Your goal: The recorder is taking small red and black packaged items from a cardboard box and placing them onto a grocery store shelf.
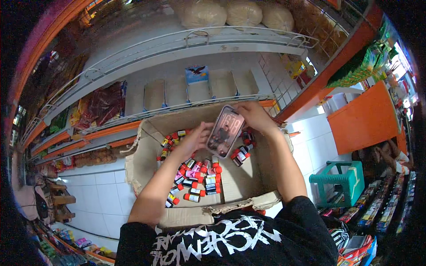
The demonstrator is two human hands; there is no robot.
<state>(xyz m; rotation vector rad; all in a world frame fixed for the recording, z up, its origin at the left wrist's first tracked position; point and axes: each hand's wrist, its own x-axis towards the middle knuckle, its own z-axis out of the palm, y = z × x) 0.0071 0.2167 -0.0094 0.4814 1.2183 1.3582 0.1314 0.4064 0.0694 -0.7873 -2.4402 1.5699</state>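
Observation:
A smartphone in a clear-edged case, its screen lit, is tilted over an open cardboard box. My right hand grips its upper right edge. At its left edge is my left hand, fingers spread; whether they touch the phone is unclear. Small bottles with red caps lie loose on the left side of the box floor, partly hidden by my left forearm. A smaller group of similar bottles lies to the right, below my right hand.
Beyond the box, a wire-railed shelf holds open cardboard cartons and red packets. Large tan bundles sit higher up. To the right are a green plastic stool, an orange panel and a person.

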